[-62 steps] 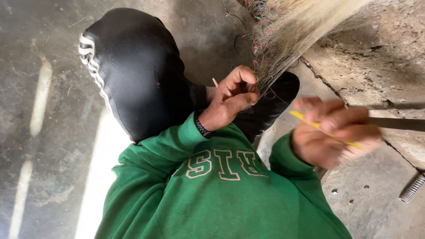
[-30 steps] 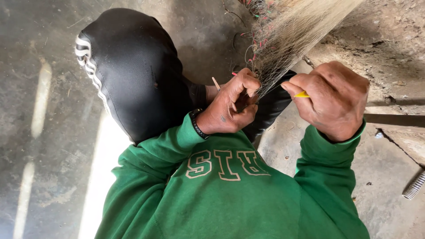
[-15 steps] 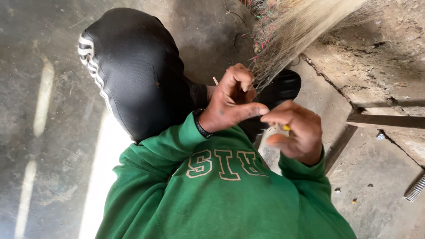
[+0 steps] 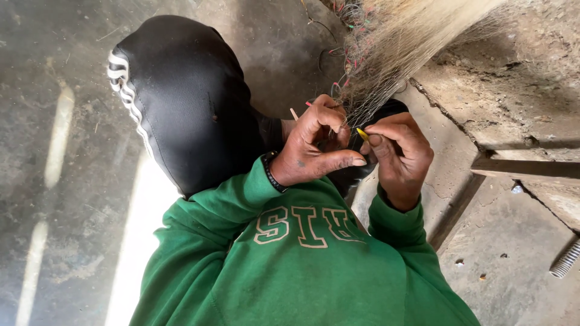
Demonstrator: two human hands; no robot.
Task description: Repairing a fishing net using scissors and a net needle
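Observation:
A pale fishing net [image 4: 399, 48] with fine mesh and bits of red and green twine hangs down from the top right. My left hand [image 4: 314, 145] pinches the net's lower edge between thumb and fingers. My right hand [image 4: 399, 157] is closed on a small yellow netting needle [image 4: 362, 134], whose tip sits right at the mesh beside my left fingers. Both hands meet in front of my chest, above my green sweatshirt [image 4: 302, 259]. A thin pale stick [image 4: 293, 113] pokes out behind my left hand.
My raised knee in black trousers with white stripes [image 4: 181, 96] fills the upper left. The floor is rough concrete [image 4: 48, 151] with sunlit streaks. On the right lie a cracked slab edge, a dark metal bar [image 4: 525, 168] and a coiled spring [image 4: 565, 259].
My right hand swung out to the right with the needle, came back, dropped low, and now sits up against my left hand at the net. My left hand stayed on the net.

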